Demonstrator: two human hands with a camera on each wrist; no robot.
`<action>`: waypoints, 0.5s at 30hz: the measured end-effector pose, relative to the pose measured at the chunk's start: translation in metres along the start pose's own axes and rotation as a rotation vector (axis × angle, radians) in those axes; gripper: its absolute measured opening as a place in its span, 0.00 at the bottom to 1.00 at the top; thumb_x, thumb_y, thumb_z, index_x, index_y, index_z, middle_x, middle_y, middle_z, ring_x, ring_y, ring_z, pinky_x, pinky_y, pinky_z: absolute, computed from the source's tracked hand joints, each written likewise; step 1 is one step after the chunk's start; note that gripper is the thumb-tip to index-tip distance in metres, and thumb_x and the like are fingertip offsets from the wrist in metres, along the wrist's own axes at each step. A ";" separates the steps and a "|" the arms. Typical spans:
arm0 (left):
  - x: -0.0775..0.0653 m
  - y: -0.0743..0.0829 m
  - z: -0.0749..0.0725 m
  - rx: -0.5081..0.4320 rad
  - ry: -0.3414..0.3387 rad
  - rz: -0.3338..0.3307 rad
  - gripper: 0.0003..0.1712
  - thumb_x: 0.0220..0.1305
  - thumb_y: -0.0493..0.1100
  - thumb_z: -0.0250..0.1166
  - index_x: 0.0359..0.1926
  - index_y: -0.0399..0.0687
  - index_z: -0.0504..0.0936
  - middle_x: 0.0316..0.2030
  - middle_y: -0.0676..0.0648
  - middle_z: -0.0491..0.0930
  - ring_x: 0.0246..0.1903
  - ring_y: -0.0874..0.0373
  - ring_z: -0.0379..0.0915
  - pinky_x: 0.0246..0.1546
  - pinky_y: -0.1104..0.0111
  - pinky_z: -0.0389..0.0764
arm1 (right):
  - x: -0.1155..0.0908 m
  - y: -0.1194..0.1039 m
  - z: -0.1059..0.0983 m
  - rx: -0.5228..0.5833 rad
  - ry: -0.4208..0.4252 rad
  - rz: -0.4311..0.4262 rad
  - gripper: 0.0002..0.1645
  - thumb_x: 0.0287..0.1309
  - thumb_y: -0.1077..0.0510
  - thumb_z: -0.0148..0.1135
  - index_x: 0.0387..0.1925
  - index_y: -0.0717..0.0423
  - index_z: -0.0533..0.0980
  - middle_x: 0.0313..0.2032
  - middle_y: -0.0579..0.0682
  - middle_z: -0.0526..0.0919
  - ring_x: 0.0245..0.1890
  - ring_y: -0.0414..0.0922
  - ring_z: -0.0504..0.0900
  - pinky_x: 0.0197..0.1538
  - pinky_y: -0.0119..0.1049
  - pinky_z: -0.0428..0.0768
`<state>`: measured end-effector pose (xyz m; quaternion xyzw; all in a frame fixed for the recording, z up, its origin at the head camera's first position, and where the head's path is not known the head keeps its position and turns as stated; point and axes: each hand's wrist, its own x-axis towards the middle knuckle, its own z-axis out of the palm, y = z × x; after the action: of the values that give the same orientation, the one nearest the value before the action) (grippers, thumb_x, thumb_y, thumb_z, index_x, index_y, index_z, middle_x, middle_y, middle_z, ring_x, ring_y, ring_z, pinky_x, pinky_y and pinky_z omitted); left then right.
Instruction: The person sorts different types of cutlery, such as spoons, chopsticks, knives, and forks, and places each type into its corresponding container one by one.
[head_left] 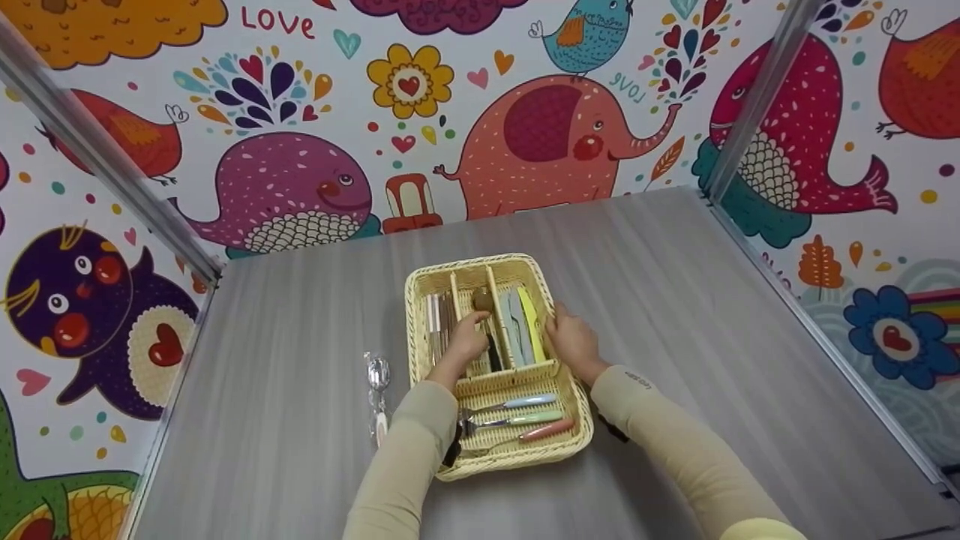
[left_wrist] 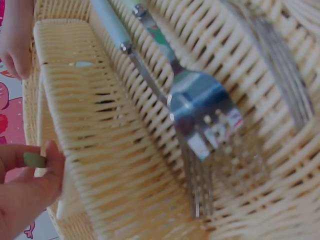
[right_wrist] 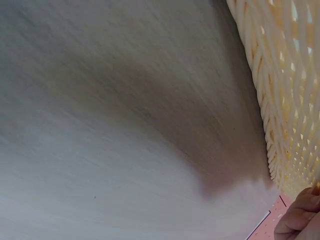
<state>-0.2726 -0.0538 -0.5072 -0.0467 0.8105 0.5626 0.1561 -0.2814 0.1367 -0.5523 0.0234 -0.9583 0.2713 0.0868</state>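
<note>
A cream woven basket with dividers stands on the table. My left hand reaches into its middle long compartment and pinches a slim spoon, whose brownish bowl shows beyond the fingers. In the left wrist view, a small olive-green piece shows between that hand's thumb and fingers. A black handle lies in the same compartment. My right hand grips the basket's right rim, its fingertips partly hidden. Forks with blue, green and pink handles lie in the near compartment.
Slim brown and silver utensils fill the left compartment. Grey utensils and a yellow one lie in the right one. A clear-wrapped spoon lies on the grey table left of the basket. Cartoon-printed walls enclose the table.
</note>
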 end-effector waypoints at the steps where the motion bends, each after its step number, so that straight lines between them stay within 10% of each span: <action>1: 0.000 0.000 0.001 0.017 -0.008 0.001 0.35 0.50 0.20 0.43 0.62 0.39 0.65 0.63 0.37 0.61 0.12 0.66 0.48 0.12 0.77 0.54 | 0.000 0.000 0.000 0.001 -0.004 0.002 0.22 0.63 0.55 0.46 0.55 0.61 0.68 0.14 0.54 0.73 0.15 0.48 0.69 0.22 0.50 0.71; 10: 0.008 -0.015 0.008 0.097 -0.082 0.033 0.34 0.53 0.24 0.41 0.65 0.36 0.61 0.64 0.37 0.60 0.14 0.61 0.50 0.14 0.72 0.56 | 0.000 0.000 0.000 0.014 -0.009 -0.009 0.22 0.63 0.55 0.46 0.56 0.61 0.68 0.14 0.53 0.72 0.15 0.48 0.68 0.22 0.50 0.70; 15: 0.048 -0.055 0.013 0.048 -0.088 0.109 0.34 0.50 0.25 0.44 0.63 0.38 0.64 0.59 0.38 0.67 0.23 0.60 0.61 0.16 0.71 0.62 | 0.000 0.001 0.000 0.013 -0.007 -0.020 0.23 0.64 0.55 0.46 0.57 0.62 0.67 0.14 0.55 0.73 0.15 0.49 0.71 0.20 0.49 0.71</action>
<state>-0.3016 -0.0572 -0.5754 0.0261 0.8174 0.5522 0.1619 -0.2814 0.1376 -0.5524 0.0344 -0.9565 0.2767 0.0858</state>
